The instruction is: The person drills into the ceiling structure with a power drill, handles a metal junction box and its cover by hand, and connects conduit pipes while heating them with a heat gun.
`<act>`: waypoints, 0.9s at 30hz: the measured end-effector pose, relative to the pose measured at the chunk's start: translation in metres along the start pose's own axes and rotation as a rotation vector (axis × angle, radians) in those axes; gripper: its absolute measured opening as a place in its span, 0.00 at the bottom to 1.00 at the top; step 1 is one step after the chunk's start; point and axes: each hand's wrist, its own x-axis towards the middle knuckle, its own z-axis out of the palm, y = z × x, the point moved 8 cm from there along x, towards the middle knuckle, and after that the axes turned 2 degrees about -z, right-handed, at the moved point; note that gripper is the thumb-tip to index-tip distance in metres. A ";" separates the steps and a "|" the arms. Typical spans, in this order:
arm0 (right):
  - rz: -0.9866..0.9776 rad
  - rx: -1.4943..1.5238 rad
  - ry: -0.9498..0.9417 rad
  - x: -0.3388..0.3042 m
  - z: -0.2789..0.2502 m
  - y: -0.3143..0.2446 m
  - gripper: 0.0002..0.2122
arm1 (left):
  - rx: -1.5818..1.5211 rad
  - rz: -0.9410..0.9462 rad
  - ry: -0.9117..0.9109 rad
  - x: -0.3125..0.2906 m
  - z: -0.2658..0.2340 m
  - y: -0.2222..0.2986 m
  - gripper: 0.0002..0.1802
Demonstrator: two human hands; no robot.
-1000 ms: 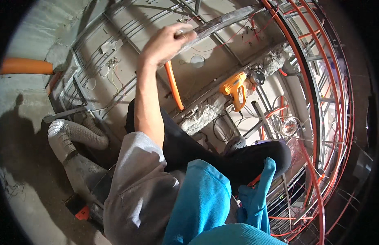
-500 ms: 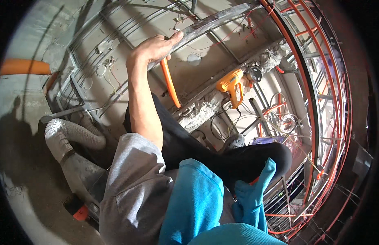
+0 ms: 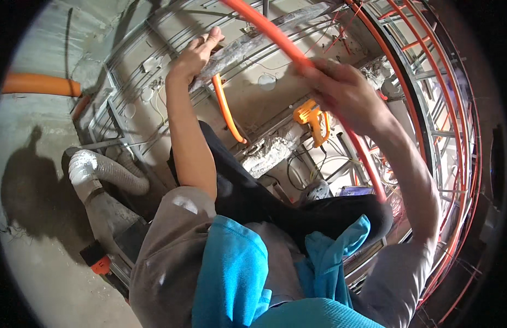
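Note:
My right hand [image 3: 349, 93] is closed around a long orange-red plastic pipe [image 3: 272, 34], which slants from the top edge down to my bent knee. Hand and pipe are slightly blurred. My left hand [image 3: 194, 57] is at the near end of a grey, mortar-smeared bar [image 3: 237, 52], its visible fingers stretched out and some fingers hidden. Whether it touches the bar I cannot tell. Below that hand hangs a short curved orange pipe [image 3: 225, 106]. A yellow pistol-shaped power tool [image 3: 313, 120] lies on rough broken concrete, partly behind my right forearm.
Metal framing [image 3: 179, 46] and loose wires surround the opening ahead. Several orange conduits [image 3: 456, 109] curve down the right side. To my left are a pale ribbed hose [image 3: 114, 169] and an orange pipe [image 3: 43, 85] at the wall. A blue cloth [image 3: 231, 268] hangs over my front.
My right hand has come into view from the right, holding the long orange-red pipe. My left hand has shifted slightly up and left, from gripping the bar to having its fingers stretched out.

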 end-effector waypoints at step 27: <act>0.082 0.589 -0.002 0.111 0.104 0.070 0.16 | -0.152 0.193 -0.206 -0.016 0.024 0.026 0.32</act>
